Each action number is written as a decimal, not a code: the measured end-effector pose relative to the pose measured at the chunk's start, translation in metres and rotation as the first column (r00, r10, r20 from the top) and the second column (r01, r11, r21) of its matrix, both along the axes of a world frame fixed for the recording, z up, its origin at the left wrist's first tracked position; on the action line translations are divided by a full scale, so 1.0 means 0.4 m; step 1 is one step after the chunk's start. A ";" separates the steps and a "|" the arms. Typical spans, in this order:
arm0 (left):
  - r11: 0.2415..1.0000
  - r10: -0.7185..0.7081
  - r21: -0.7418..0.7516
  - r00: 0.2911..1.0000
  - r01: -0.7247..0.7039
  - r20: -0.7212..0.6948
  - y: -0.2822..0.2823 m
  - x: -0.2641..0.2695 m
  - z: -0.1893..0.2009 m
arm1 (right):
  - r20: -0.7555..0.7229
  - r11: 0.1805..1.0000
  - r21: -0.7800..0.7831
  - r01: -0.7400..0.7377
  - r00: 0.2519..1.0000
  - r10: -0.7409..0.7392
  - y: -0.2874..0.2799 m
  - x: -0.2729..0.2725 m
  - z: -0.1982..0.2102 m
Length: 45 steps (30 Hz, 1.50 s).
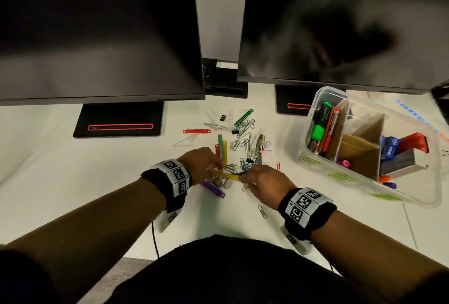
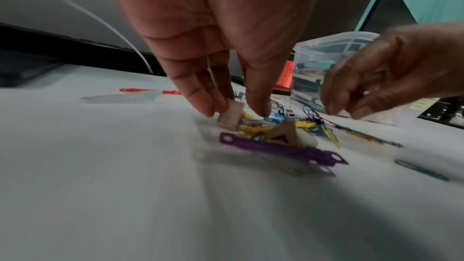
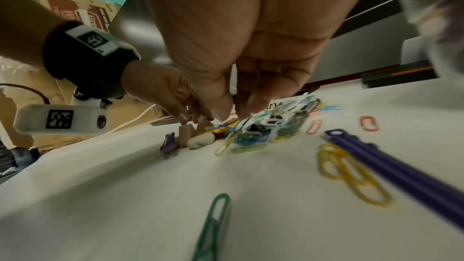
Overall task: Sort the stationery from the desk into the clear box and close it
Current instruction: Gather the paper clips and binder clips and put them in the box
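A pile of coloured paper clips [image 1: 245, 153] and plastic file fasteners lies mid-desk. My left hand [image 1: 201, 165] reaches down at its near-left edge and pinches a beige eraser [image 2: 231, 116] between thumb and fingers [image 2: 200, 102]. A white oval eraser [image 3: 200, 140] and a purple fastener [image 2: 276, 150] lie just beside it. My right hand [image 1: 257, 177] hovers over the pile's near side, thumb and fingertips [image 3: 223, 110] closing on paper clips [image 3: 263, 132]. A yellow fastener [image 1: 226, 176] lies between both hands. The clear box [image 1: 313, 114] stands open at the right with pens, a green highlighter [image 1: 320, 128] and cardboard dividers.
Two dark monitors [image 1: 97, 36] on black stands [image 1: 119, 121] close off the back. A red fastener [image 1: 196, 131], a green fastener [image 1: 244, 116] and binder clips [image 1: 223, 118] lie farther out. Loose clips [image 3: 213, 225] and a dark blue fastener [image 3: 401, 174] lie near the right wrist.
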<state>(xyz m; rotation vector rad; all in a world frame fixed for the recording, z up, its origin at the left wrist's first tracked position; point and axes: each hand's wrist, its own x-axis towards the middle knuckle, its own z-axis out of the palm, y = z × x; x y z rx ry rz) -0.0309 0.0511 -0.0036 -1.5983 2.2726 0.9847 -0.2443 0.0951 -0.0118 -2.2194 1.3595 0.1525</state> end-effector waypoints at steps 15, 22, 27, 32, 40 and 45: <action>0.998 0.068 0.001 0.997 -0.068 0.024 -0.001 0.048 -0.026 | 0.030 0.990 -0.033 0.133 0.991 -0.132 -0.019 0.071 -0.034; 1.000 0.002 -0.009 1.000 -0.002 -0.025 0.021 0.026 -0.018 | 0.173 0.977 0.098 0.191 0.963 -0.206 0.000 0.067 -0.002; 1.000 0.018 0.015 0.999 -0.019 0.049 0.030 0.035 -0.036 | 0.112 0.993 0.113 -0.029 0.994 0.017 -0.018 0.145 -0.005; 0.999 0.002 0.036 0.995 -0.005 0.097 0.024 0.057 -0.040 | 0.019 0.993 0.111 -0.043 0.999 0.041 -0.029 0.150 -0.030; 0.999 -0.005 0.044 0.997 0.002 0.079 0.025 0.034 -0.023 | 0.042 0.988 0.085 0.129 0.990 -0.133 -0.019 0.094 -0.052; 0.995 -0.037 0.096 0.982 0.019 0.185 0.021 -0.011 -0.024 | 0.102 0.963 0.118 0.241 0.962 -0.253 -0.018 0.090 -0.052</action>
